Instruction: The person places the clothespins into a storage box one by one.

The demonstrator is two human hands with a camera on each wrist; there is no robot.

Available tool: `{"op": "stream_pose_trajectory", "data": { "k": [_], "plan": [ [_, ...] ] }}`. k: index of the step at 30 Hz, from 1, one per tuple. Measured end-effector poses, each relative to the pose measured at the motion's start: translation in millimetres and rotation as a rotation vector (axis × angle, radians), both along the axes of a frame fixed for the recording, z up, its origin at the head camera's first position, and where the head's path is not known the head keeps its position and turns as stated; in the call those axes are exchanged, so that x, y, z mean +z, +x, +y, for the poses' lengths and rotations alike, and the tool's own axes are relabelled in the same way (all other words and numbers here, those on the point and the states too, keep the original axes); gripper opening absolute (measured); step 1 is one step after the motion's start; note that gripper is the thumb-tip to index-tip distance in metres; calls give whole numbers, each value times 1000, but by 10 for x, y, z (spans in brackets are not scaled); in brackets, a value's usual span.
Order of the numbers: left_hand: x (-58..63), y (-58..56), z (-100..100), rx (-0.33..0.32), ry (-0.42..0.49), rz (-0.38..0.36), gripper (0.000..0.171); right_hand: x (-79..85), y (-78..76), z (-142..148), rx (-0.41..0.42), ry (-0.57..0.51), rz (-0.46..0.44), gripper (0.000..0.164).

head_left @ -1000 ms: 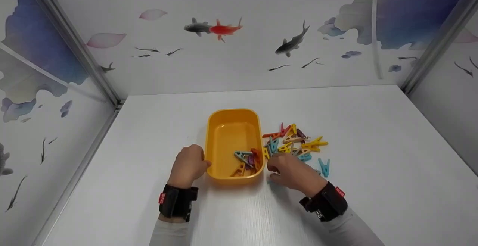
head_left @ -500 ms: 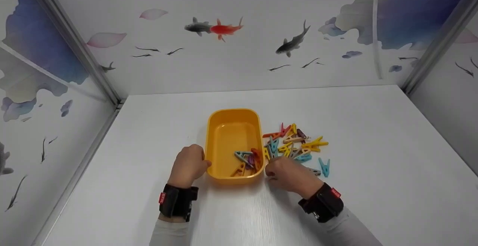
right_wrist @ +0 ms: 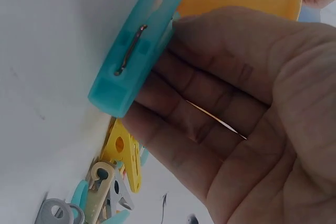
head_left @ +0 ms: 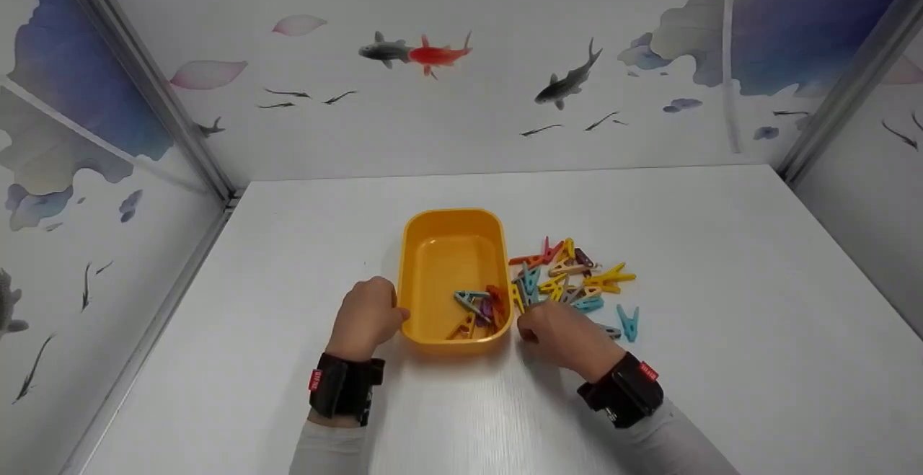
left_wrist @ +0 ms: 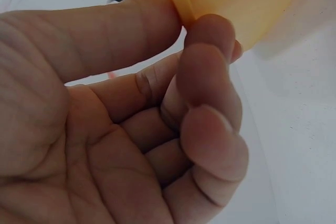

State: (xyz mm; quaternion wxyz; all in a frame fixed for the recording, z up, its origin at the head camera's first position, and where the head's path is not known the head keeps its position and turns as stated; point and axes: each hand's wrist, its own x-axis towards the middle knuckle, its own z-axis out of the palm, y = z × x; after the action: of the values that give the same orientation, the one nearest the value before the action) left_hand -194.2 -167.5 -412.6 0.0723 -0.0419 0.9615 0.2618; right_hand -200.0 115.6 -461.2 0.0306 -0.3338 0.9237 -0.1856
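Right hand [head_left: 573, 338]: slightly nearer the left edge of the table [head_left: 721, 280] than a second ago, thumb and fingers drawn closer together.
Teal clothespin [right_wrist: 137, 51]: its tip, earlier showing below the thumb, is now hidden from the head view.
Gray clothespin [head_left: 613, 331]: more of it uncovered beside the hand.

Left hand [head_left: 366, 318]: pinching, fingers curling toward the thumb. Right hand [head_left: 568, 339]: pinching between thumb and fingers. Left forearm [head_left: 329, 450], right forearm [head_left: 685, 440]: extending toward the surface's [head_left: 238, 360] far edge, right slanting inward.
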Motion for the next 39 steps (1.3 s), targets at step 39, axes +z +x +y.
{"op": "stream_pose_trajectory", "data": {
  "k": [39],
  "plan": [
    [10, -12, 17, 28, -1, -49, 13, 263, -44, 182, -254, -609, 97, 12]
  ]
}}
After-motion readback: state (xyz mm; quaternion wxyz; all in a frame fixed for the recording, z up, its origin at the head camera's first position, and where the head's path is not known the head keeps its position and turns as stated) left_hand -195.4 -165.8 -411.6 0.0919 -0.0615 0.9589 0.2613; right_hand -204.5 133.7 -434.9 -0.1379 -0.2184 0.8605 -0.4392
